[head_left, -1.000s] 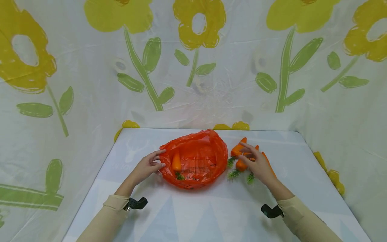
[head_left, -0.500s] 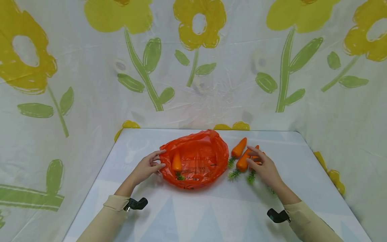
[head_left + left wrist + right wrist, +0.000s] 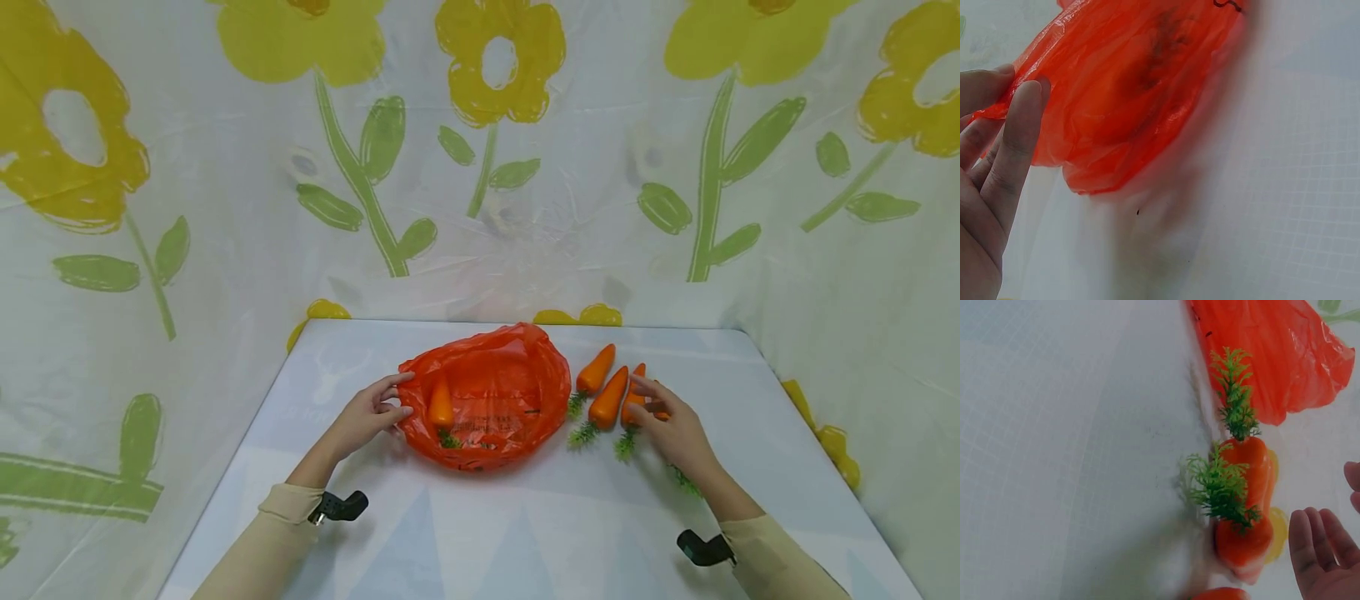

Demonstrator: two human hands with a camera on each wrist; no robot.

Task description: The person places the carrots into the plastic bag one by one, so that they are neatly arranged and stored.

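In the head view my left hand (image 3: 367, 419) pinches the left rim of an orange-red plastic bag (image 3: 517, 433), whose mouth stands wide. The left wrist view shows the thin plastic (image 3: 1116, 94) between thumb and fingers. One toy carrot (image 3: 440, 407) with a green top lies inside the bag. My right hand (image 3: 678, 429) hovers over the carrots to the right of the bag, thumb and fingers spread apart. Beside it are an orange carrot (image 3: 633, 400), another carrot (image 3: 609, 400) and a farther carrot (image 3: 596, 371). A further carrot is mostly hidden under that hand, its leafy top (image 3: 685, 482) showing.
Everything lies on a white table (image 3: 480, 533) with pale blue triangle prints. A white curtain (image 3: 570, 242) with yellow flowers hangs behind and at both sides. Each wrist wears a black camera, such as the left camera (image 3: 339, 505).
My right hand has moved to the right across the carrots, uncovering the ones nearer the bag. My left hand keeps its hold on the bag's rim.
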